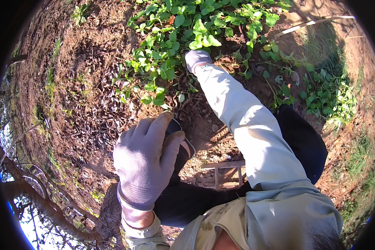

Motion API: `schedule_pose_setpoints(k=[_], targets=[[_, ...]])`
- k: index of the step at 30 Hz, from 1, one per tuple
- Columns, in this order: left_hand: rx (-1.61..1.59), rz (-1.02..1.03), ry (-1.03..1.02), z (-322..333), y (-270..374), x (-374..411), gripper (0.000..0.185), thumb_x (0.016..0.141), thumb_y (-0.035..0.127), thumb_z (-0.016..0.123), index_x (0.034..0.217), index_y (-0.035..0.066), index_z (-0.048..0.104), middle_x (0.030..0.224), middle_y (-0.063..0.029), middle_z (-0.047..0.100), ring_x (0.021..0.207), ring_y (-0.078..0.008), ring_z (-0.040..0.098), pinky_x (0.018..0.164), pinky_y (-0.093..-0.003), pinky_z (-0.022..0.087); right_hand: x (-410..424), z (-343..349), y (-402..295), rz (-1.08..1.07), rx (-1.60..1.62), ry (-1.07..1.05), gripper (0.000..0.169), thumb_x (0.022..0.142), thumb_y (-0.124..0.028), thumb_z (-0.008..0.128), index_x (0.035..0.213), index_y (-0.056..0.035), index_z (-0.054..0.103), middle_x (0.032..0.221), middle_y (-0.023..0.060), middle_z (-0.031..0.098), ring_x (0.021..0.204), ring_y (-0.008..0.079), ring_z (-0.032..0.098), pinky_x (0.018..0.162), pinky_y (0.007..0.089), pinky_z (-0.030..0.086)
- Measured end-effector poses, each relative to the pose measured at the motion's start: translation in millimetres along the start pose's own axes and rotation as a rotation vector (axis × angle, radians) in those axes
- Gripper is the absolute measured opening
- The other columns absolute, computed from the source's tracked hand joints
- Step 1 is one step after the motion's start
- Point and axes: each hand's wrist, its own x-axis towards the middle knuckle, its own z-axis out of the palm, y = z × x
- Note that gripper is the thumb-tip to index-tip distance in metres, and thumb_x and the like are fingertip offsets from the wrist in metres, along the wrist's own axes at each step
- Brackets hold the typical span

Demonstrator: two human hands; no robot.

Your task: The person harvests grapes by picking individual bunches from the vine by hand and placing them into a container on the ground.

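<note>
My right hand (198, 59), in a grey knitted work glove, reaches forward to the base of a patch of low broad-leaved green plants (172, 47). Leaves and the hand itself hide its fingers, so what they hold cannot be seen. Nearer to me, my left hand (143, 159) wears a matching glove, with its back turned up. Its fingers point forward and lie close together, the thumb beside them. Just right of its fingertips shows part of a dark shoe (174, 126) with a pale edge. Whatever may be under the left palm is hidden.
Below me, between my dark-trousered legs, a wooden frame (228, 164) rests on the soil. Dry leaves (97, 103) litter the ground at left. A tree trunk (109, 212) and branches (34, 193) stand at lower left. More green plants (323, 90) grow at right, near a long pale stalk (312, 23).
</note>
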Motion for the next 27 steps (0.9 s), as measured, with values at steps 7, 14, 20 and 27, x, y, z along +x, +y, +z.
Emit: schedule_pose_setpoints(k=[7, 14, 20, 27], targets=[[-0.022, 0.031, -0.014, -2.6, 4.2, 9.1, 0.028, 0.076, 0.014, 0.07, 0.102, 0.005, 0.065, 0.087, -0.0107, 0.065, 0.075, -0.0282, 0.063, 0.067, -0.0358, 0.049, -9.8, 62.8, 16.8, 0.11, 0.055, -0.017, 0.029, 0.085, -0.019, 0.051, 0.11, -0.0036, 0.057, 0.098, 0.0194, 0.065, 0.084, 0.0359, 0.066, 0.078, 0.0444, 0.052], [-0.042, 0.008, -0.019, -0.5, 0.9, 4.8, 0.03, 0.075, 0.014, 0.07, 0.103, 0.005, 0.065, 0.089, -0.0116, 0.065, 0.077, -0.029, 0.063, 0.069, -0.036, 0.049, -28.5, 4.2, 4.1, -0.016, 0.012, 0.021, 0.024, 0.089, -0.016, 0.048, 0.107, -0.0064, 0.058, 0.11, 0.0215, 0.062, 0.1, 0.0344, 0.062, 0.083, 0.0428, 0.05], [-0.051, 0.047, -0.019, 1.1, 5.6, 9.7, 0.029, 0.076, 0.014, 0.069, 0.103, 0.005, 0.065, 0.087, -0.0113, 0.065, 0.076, -0.0288, 0.062, 0.068, -0.0358, 0.049, -15.1, 8.7, -2.9, 0.154, 0.039, -0.055, 0.019, 0.082, -0.013, 0.059, 0.094, -0.006, 0.071, 0.095, 0.0152, 0.07, 0.09, 0.0299, 0.068, 0.075, 0.0423, 0.055], [-0.026, 0.065, -0.029, 4.6, 4.7, 9.3, 0.028, 0.076, 0.016, 0.069, 0.103, 0.006, 0.065, 0.086, -0.0112, 0.065, 0.075, -0.0289, 0.062, 0.067, -0.0366, 0.049, -32.3, 1.3, 2.0, 0.22, 0.197, -0.211, 0.023, 0.082, -0.016, 0.056, 0.1, -0.0085, 0.069, 0.097, 0.0136, 0.068, 0.093, 0.0323, 0.065, 0.082, 0.0423, 0.052]])
